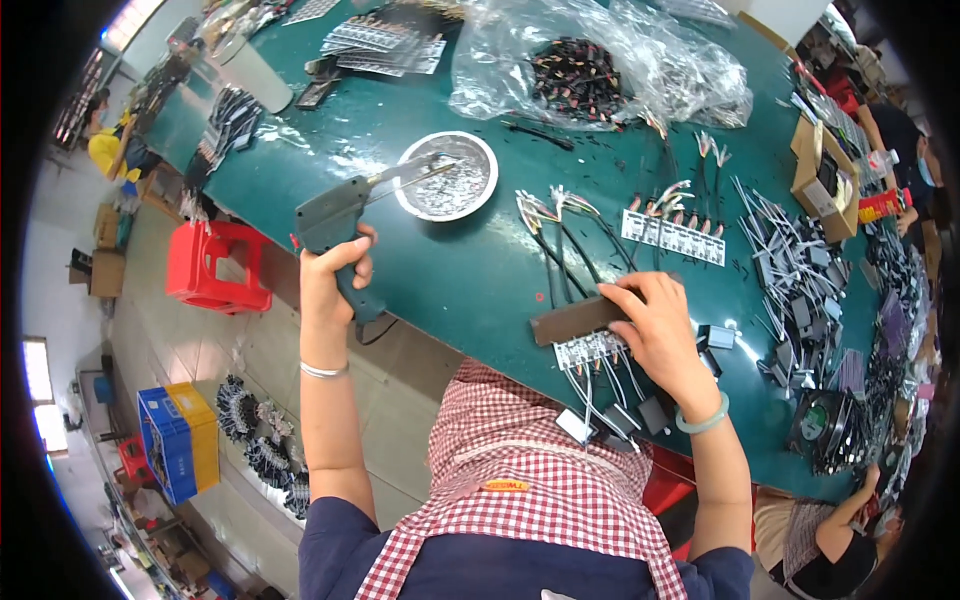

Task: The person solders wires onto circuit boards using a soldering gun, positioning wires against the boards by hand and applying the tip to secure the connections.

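My left hand (335,282) is wrapped round the grip of a dark green soldering gun (328,218). The gun's tip points right, over a round metal bowl (490,185) with silvery bits inside. Near the table's front edge, my right hand (655,330) grips a long brown bar (570,322), thumb in front and fingers behind. This bar lies along the back of a white circuit board strip (588,350). Black cables (553,270) run out behind the bar, their bare coloured wire ends fanned out. White and grey leads with small box-shaped plugs (653,415) hang toward me from the strip.
Another board strip (675,238) with wires lies farther back. A clear plastic bag (500,70) holds black cables. Cabled grey parts (800,290) are heaped at right, near an open carton (825,180). A red stool (215,265) stands left of the green table (450,300). Other people work at right.
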{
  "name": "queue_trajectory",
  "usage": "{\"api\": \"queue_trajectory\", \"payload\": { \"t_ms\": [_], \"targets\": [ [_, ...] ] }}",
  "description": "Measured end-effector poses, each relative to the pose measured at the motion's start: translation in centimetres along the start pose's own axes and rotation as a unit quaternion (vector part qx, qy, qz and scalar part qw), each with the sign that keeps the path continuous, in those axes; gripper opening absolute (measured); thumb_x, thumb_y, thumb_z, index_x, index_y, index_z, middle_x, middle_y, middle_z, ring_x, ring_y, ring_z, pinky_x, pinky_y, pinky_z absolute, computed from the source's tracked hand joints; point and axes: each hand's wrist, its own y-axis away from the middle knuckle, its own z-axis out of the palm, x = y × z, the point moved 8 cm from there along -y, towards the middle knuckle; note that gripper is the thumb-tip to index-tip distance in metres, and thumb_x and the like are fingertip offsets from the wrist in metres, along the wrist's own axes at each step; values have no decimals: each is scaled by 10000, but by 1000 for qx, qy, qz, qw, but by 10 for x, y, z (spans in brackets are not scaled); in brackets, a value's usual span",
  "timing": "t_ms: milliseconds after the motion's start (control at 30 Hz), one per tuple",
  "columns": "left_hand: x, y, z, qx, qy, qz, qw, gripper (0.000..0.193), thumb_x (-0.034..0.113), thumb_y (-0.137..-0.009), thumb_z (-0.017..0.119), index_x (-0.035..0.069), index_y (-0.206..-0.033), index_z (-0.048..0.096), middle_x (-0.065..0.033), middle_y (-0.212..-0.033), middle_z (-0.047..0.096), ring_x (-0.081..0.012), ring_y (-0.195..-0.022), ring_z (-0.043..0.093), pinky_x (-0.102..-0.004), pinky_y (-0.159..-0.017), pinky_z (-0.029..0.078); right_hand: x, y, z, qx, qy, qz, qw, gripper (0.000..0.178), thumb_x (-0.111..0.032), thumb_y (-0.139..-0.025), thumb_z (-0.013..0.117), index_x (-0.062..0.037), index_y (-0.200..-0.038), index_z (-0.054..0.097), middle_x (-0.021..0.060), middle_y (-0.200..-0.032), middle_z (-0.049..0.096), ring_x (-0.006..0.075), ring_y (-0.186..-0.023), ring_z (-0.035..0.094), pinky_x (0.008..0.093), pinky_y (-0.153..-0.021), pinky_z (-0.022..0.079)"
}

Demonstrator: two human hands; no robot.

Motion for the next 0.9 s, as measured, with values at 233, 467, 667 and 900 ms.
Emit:
{"api": "queue_trajectory", "payload": {
  "t_ms": [233, 467, 667, 900],
  "targets": [
    [-20, -10, -32, 17, 67, -26, 997, 213, -21, -811, 659, -63, -1018, 632, -152, -911, 663, -134, -584, 534, -225, -460, 381, 4, 3, 2, 0, 29, -69, 997, 459, -111, -758, 741, -52, -1188, 593, 105, -1098, 581, 305, -1043, 550, 439, -898, 431],
    [-38, 11, -47, -14, 119, -44, 992, 242, -13, -860, 613, -94, -1088, 603, -185, -1004, 640, -120, -615, 514, -214, -477, 401, 79, 55, -63, 169, 108, 95, 975, 445, -18, -770, 716, -12, -1198, 595, 150, -1098, 581, 350, -1017, 557, 435, -855, 459],
    [-56, 29, -30, -57, 167, -73, 982, 280, -4, -886, 572, -104, -1147, 566, -198, -1074, 622, -114, -621, 477, -216, -503, 409, 139, 96, -88, 160, 200, 196, 947, 367, 2, -788, 706, 31, -1143, 617, 158, -1077, 581, 353, -986, 570, 418, -828, 493],
    [-66, 57, 8, -109, 208, -100, 967, 280, 9, -894, 559, -86, -1157, 542, -210, -1106, 597, -112, -613, 461, -225, -504, 400, 133, 85, -70, 154, 165, 198, 954, 389, 4, -790, 710, -11, -1169, 624, 146, -1146, 579, 345, -1048, 555, 422, -885, 483]
  ]
}}
